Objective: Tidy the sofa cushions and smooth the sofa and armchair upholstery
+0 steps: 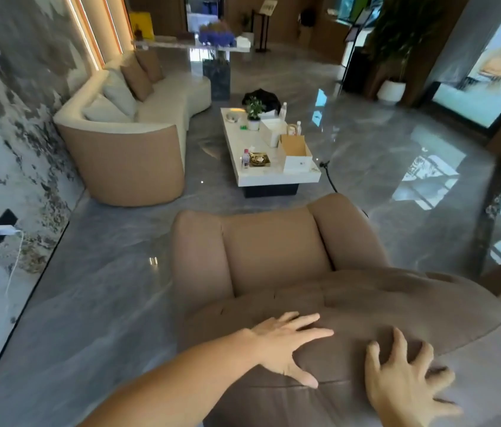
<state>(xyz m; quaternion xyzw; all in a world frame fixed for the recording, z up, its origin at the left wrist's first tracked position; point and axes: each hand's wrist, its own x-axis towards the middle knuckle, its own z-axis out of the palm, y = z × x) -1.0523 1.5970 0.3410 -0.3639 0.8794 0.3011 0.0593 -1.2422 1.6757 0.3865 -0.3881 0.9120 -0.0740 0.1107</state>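
Both hands (286, 343) flat on armchair (276, 251) (box (296, 154) contents unseen).

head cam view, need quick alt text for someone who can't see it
A person's left hand and right hand press flat, fingers spread, on the top of a brown armchair's backrest. Beyond it stand a white coffee table and a curved cream sofa with cushions.
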